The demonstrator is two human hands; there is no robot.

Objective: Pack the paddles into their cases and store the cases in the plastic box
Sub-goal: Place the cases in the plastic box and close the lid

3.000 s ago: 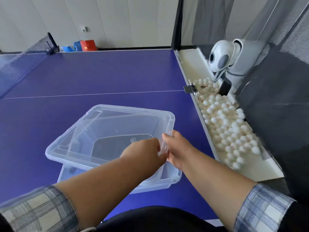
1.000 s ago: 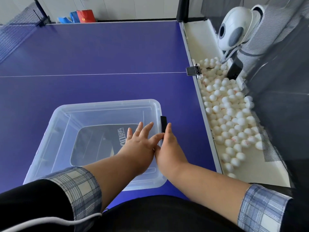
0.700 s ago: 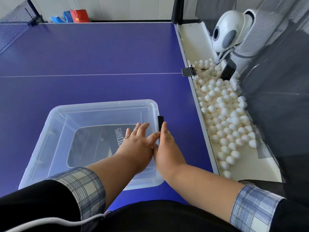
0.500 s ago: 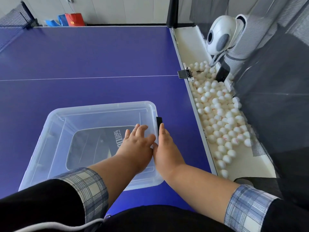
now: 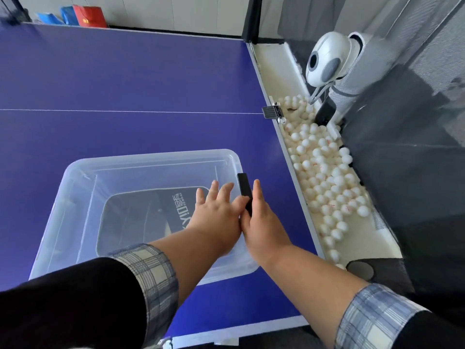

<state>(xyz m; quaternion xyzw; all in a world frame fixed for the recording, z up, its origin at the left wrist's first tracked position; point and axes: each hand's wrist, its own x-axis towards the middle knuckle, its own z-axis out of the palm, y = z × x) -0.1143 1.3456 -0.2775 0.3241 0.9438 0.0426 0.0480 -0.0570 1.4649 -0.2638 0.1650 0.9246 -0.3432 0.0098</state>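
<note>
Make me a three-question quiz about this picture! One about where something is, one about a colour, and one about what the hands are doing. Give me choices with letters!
1. Where are the white balls?
A. in the box
B. in the tray right of the table
C. on the floor by the wall

2. What colour is the table?
A. green
B. red
C. blue

3. How is the left hand?
A. flat on the lid, fingers spread
B. closed in a fist
C. holding a ball

Answers: 1 B, the balls fill the white tray along the table's right edge. 2 C, the top is blue with a white line. 3 A, it presses the lid of the box, beside the right hand at the black latch.
</note>
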